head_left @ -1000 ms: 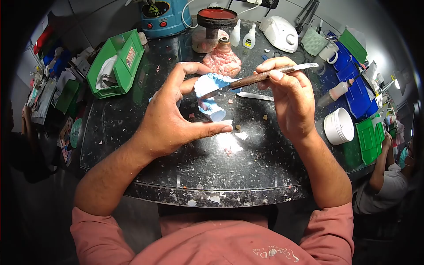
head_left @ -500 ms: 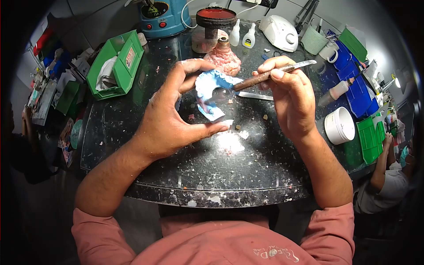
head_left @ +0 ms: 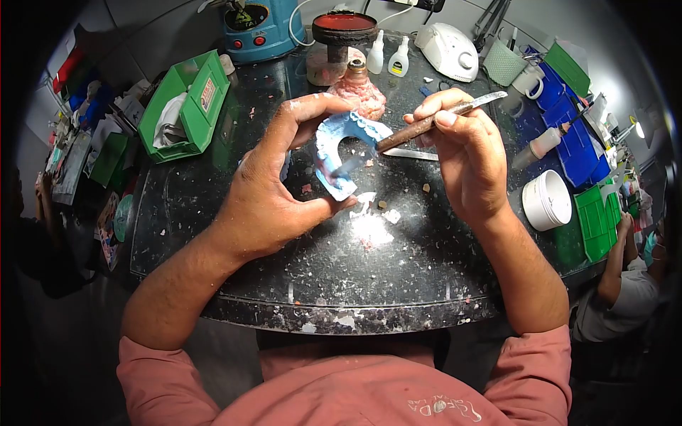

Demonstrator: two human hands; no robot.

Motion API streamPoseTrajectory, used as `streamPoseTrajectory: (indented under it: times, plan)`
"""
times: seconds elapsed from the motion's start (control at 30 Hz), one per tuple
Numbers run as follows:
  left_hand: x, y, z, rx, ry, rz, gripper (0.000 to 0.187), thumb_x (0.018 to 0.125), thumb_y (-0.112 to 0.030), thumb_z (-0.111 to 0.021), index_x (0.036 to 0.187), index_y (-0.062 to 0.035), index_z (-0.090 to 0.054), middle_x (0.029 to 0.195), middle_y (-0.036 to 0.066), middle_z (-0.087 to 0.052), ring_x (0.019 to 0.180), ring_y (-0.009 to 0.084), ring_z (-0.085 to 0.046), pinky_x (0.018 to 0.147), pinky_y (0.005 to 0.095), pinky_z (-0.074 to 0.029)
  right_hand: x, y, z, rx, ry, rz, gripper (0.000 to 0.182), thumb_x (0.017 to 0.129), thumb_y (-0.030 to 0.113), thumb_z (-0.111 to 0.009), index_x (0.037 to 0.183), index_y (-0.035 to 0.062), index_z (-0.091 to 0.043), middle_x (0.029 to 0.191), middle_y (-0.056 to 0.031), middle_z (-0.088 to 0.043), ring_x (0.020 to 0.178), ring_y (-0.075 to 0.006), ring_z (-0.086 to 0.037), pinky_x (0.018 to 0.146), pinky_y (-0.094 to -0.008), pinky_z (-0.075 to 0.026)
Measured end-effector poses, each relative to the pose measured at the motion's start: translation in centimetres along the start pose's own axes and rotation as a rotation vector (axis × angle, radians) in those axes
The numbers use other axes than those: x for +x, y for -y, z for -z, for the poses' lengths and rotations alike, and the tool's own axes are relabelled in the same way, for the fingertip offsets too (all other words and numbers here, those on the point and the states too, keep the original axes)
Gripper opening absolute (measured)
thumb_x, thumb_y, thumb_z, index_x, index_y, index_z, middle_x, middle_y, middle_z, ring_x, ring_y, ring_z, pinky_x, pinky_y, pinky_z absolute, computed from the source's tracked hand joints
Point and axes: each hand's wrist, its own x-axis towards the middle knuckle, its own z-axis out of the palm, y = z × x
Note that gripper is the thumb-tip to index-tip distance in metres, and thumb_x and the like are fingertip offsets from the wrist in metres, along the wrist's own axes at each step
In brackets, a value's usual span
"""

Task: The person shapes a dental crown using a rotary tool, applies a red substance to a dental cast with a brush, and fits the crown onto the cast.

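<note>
Head view: right fingers pinch a brown-handled tool slanting towards eight o'clock, into the blue arch that left fingers clasp.

At the back, a blue machine with 2 red buttons, then 2 white bottles beside a white device. Left, a green bin; right, a white tub.

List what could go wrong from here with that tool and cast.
The tool in the right hand could slip: its lower end points across the blue cast towards the left hand. The cast, held between fingers and thumb, might also twist free and drop onto the table.
</note>
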Motion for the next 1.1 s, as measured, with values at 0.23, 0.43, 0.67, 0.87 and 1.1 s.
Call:
streamPoseTrajectory:
  times: [0.23,0.43,0.67,0.87,1.1]
  plan:
    - [-0.04,0.23,0.01,-0.049,-0.013,0.008,0.089,0.066,0.001,-0.086,0.138,-0.0042,-0.033,0.135,0.013,-0.047,0.127,0.0196,-0.049,0.106,0.0332,-0.039,0.02,-0.10,0.25,0.048,-0.010,0.008,0.016,0.091,0.011,-0.055,0.098,-0.0022,-0.062,0.099,-0.0091,-0.064,0.084,-0.0146,-0.056,0.083,-0.0296,-0.045]
    - [-0.03,0.41,0.11,-0.041,-0.003,-0.023,0.089,0.067,0.003,-0.085,0.138,-0.0054,-0.031,0.142,0.018,-0.045,0.130,0.0220,-0.048,0.108,0.0354,-0.039,0.02,0.05,0.25,-0.017,-0.014,-0.028,0.024,0.088,0.018,-0.055,0.099,-0.0034,-0.059,0.099,-0.0096,-0.059,0.087,-0.0186,-0.055,0.088,-0.0331,-0.043]
    - [0.07,0.56,0.19,0.006,-0.019,-0.074,0.088,0.067,0.006,-0.082,0.138,-0.0063,-0.031,0.145,0.021,-0.042,0.133,0.0243,-0.045,0.111,0.0358,-0.035,-0.06,0.39,0.06,-0.041,-0.003,-0.027,0.024,0.089,0.018,-0.056,0.100,-0.0031,-0.059,0.099,-0.0098,-0.059,0.086,-0.0186,-0.055,0.088,-0.0328,-0.044]
    - [0.03,0.50,0.14,-0.006,-0.023,-0.079,0.087,0.068,0.005,-0.083,0.137,-0.0064,-0.031,0.145,0.021,-0.042,0.133,0.0238,-0.044,0.110,0.0352,-0.036,-0.13,0.55,-0.12,-0.088,-0.035,-0.002,0.025,0.089,0.019,-0.058,0.101,-0.0030,-0.059,0.096,-0.0098,-0.060,0.086,-0.0171,-0.056,0.082,-0.0302,-0.043]
    - [-0.02,0.31,0.10,-0.024,-0.011,-0.010,0.089,0.068,-0.002,-0.086,0.138,-0.0034,-0.032,0.141,0.018,-0.045,0.127,0.0207,-0.049,0.105,0.0326,-0.042,-0.08,0.50,-0.10,-0.092,-0.009,0.012,0.027,0.088,0.019,-0.057,0.103,-0.0030,-0.059,0.099,-0.0114,-0.061,0.093,-0.0184,-0.058,0.083,-0.0300,-0.042]
